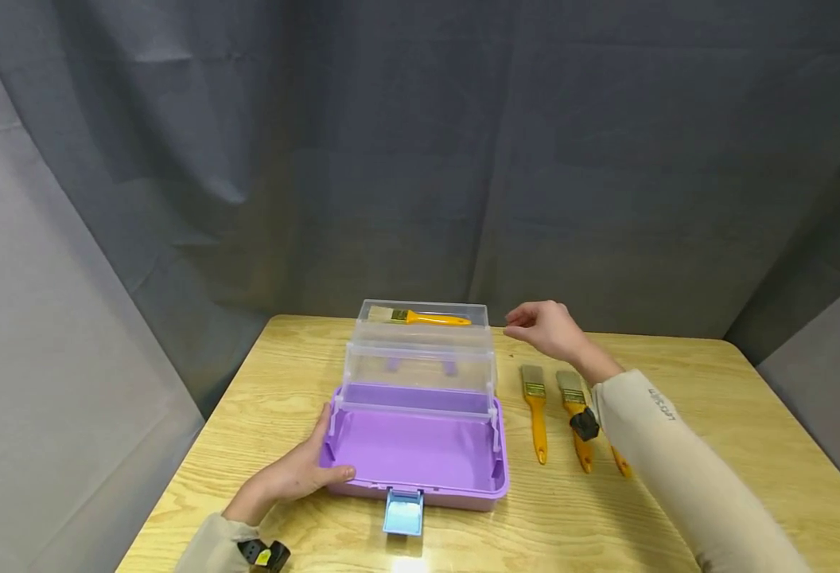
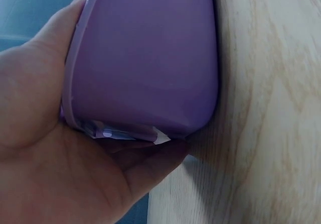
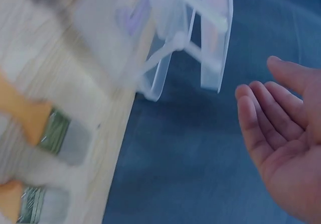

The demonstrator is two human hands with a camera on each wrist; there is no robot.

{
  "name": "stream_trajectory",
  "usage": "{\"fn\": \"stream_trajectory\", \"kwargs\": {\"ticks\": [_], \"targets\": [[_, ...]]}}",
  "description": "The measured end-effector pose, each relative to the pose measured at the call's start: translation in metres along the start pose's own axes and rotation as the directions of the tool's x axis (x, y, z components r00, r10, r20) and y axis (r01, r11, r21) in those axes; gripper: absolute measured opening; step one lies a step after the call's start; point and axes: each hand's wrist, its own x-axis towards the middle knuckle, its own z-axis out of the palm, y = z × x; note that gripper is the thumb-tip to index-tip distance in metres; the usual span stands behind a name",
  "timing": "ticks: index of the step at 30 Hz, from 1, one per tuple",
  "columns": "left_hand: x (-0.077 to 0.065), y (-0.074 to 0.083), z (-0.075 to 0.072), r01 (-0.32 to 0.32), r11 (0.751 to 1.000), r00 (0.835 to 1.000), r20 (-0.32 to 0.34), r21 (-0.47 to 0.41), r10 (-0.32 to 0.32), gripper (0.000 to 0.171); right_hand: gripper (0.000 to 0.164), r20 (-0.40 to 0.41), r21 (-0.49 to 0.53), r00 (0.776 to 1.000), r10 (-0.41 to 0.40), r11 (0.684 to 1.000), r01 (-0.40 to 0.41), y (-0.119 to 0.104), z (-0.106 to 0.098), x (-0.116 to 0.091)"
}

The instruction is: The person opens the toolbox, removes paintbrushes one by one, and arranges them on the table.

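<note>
A purple storage box (image 1: pixel 420 450) stands with its clear plastic trays (image 1: pixel 420 368) raised in tiers at the back. In the top tray lies a paintbrush (image 1: pixel 437 319) with a yellow handle. My left hand (image 1: pixel 298 471) grips the box's front left corner, thumb over the front rim and fingers along the side; the left wrist view shows the palm close against the purple wall (image 2: pixel 145 53). Right of the top tray, my right hand (image 1: pixel 545 328) is raised in the air, holding nothing. Its fingers (image 3: pixel 253 126) are loosely bent, apart from the tray.
Beside the box on the wooden table (image 1: pixel 248 406) lie a paintbrush (image 1: pixel 537 414), a second paintbrush (image 1: pixel 574 398) and a third one (image 1: pixel 620 461), partly hidden by the right sleeve. A light blue latch (image 1: pixel 403 513) hangs down in front. Dark curtain (image 1: pixel 420 159) rises behind the table.
</note>
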Motion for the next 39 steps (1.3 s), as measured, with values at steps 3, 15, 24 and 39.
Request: {"fn": "stream_trajectory", "kwargs": {"ticks": [3, 15, 24, 39], "targets": [[0.000, 0.001, 0.000, -0.018, 1.000, 1.000, -0.006, 0.015, 0.018, 0.115, 0.028, -0.003, 0.011, 1.000, -0.018, 1.000, 0.018, -0.013, 0.008, 0.013], [-0.001, 0.002, 0.001, -0.018, 0.999, 1.000, -0.012, 0.031, 0.018, 0.114, 0.041, 0.014, -0.013, 0.998, -0.063, 0.998, 0.063, -0.027, 0.043, 0.042], [0.001, 0.003, 0.003, -0.009, 0.999, 1.000, -0.025, 0.038, 0.010, 0.114, 0.045, 0.076, -0.199, 0.992, -0.096, 0.974, 0.109, -0.024, 0.057, 0.053], [-0.001, 0.004, 0.005, -0.037, 0.999, 0.999, -0.028, 0.008, 0.037, 0.114, 0.031, 0.088, -0.171, 0.992, -0.095, 0.979, 0.109, -0.031, 0.062, 0.053]]}}
